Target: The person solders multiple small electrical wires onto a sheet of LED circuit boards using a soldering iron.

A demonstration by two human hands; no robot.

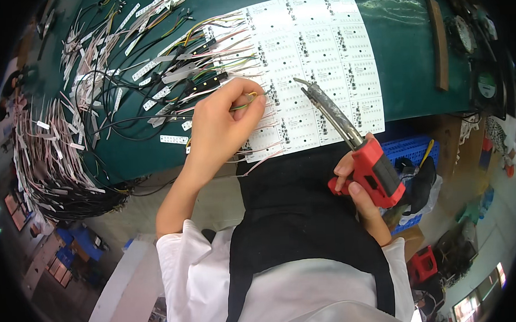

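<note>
A white panel of circuit boards (316,52) lies on the green table, printed with rows of small dark parts. Over its left side, my left hand (221,119) is closed in a pinch, with a thin yellow-green wire (240,107) between thumb and fingers. My right hand (360,194) grips the red handle of a soldering gun (379,173). The gun's metal barrel slants up and left, its tip above the middle of the panel, to the right of my left fingertips. Several pink, white and yellow wires (238,41) reach the panel's left edge.
Loose cables with small white strips (144,68) cover the table's left part. A thick wire bundle (56,164) hangs over its left edge. On the right lie a wooden bar (438,44) and a dark spool (486,85). A blue crate (410,148) stands below the table's edge.
</note>
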